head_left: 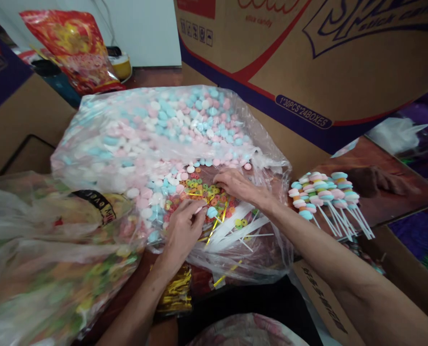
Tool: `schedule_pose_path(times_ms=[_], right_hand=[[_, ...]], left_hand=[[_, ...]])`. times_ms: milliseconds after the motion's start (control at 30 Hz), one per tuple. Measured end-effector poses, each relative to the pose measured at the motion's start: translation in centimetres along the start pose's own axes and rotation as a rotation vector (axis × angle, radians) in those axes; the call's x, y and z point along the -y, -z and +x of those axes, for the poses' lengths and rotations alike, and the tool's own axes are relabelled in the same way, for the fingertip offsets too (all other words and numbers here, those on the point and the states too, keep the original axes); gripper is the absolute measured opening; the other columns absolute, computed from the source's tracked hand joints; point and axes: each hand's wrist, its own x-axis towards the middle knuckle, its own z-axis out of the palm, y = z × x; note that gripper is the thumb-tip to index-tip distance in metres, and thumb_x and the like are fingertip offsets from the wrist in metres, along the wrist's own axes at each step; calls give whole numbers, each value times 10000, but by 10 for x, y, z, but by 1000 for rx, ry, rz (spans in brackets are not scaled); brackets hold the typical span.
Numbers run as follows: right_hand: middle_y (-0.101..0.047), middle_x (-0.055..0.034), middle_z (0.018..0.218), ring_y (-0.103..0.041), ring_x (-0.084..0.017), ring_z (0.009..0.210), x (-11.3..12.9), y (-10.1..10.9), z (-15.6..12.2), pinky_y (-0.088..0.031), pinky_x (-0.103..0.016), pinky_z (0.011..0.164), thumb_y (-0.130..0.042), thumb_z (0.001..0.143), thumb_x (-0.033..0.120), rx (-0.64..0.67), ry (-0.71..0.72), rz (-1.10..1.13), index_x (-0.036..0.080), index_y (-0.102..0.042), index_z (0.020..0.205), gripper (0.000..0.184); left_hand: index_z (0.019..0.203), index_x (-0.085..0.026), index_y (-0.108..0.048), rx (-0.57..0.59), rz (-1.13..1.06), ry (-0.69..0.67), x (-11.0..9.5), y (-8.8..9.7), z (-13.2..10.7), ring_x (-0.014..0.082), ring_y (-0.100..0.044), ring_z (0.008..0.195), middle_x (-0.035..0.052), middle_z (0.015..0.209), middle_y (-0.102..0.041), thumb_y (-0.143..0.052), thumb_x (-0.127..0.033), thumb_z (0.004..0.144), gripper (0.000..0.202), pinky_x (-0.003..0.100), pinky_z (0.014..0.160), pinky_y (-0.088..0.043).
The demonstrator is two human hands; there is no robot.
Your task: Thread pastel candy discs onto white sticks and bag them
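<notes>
Pinched between the nearly closed fingers of the left hand [185, 226], above the ring candies [208, 191] and beside a blue candy [212, 212], the pale candy [199, 210] is probably light, soft and easily dented, best held by its rim; the curled right hand [231, 183] hides any hold.

The left grip [185, 223] is curled in a pinch; beyond it, to its right, the right grip [231, 182] bends downward.

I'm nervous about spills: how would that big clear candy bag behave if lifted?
The clear bag is probably floppy, judging by its wrinkles; likely heavy, holding so many candies; and those might roll out through its open front.
</notes>
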Motion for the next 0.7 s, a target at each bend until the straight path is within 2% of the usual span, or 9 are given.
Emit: schedule_pose_path(times_ms=[100, 167, 300, 367, 433, 500, 567, 700], right_hand=[[-678, -60, 829, -576, -189, 828, -2, 1, 2, -394, -285, 770, -504, 831, 64, 24, -31, -23, 163, -691, 831, 211], [-670, -37, 804, -574, -169, 793, -5, 3, 2, -398, -274, 747, -528, 813, 74, -18, -93, 79, 168, -671, 796, 173], [-625, 18, 636, -562, -123, 602, -5, 3, -2, -411, -232, 597, -593, 808, 194, -141, -319, 583, 176, -631, 773, 55], [-599, 28, 568, -535, -113, 514, -2, 3, -5, -403, -222, 520, -641, 791, 262, -152, -381, 838, 180, -605, 768, 92], [-570, 49, 525, -493, -102, 450, 3, 3, -4, -379, -216, 467, -680, 763, 287, -146, -400, 974, 191, -588, 779, 134], [-520, 82, 487, -437, -91, 410, 8, 4, -1, -341, -210, 446, -664, 766, 246, -130, -394, 956, 194, -608, 825, 96], [-517, 84, 494, -422, -86, 426, 13, 4, 3, -330, -212, 476, -606, 784, 162, -124, -360, 791, 186, -661, 861, 98], [-671, 6, 694, -555, -123, 650, 21, 0, 12, -385, -239, 644, -590, 788, 83, -78, -205, 402, 162, -719, 793, 151]], left_hand=[[1022, -208, -733, 9, -14, 18, 1, -1, -1, 151, -681, 849, 61, 989, -714, -554, -218, 917, 208, 254, 706, -534], [1024, -211, -733, 10, -13, 26, 1, -1, -1, 148, -676, 828, 61, 993, -711, -556, -221, 916, 208, 251, 685, -528], [1006, -215, -736, 4, 7, 16, -1, -1, 0, 126, -660, 754, 38, 939, -708, -567, -199, 904, 197, 231, 637, -503], [994, -214, -735, 6, 14, 5, -1, 0, 0, 123, -656, 751, 32, 922, -706, -572, -191, 901, 189, 230, 645, -500], [997, -213, -732, 5, 12, -3, 0, -1, 0, 129, -663, 787, 35, 942, -711, -574, -186, 900, 188, 235, 677, -507], [1005, -212, -731, -5, 10, -7, 0, -1, -1, 132, -668, 808, 39, 962, -715, -576, -182, 898, 191, 238, 696, -513], [1009, -212, -732, -13, 11, -6, 0, -1, -1, 130, -668, 794, 40, 965, -718, -581, -181, 894, 193, 238, 691, -515], [1004, -214, -733, -3, 6, -8, 0, -1, -1, 140, -671, 814, 43, 952, -718, -582, -179, 893, 190, 242, 693, -515]])
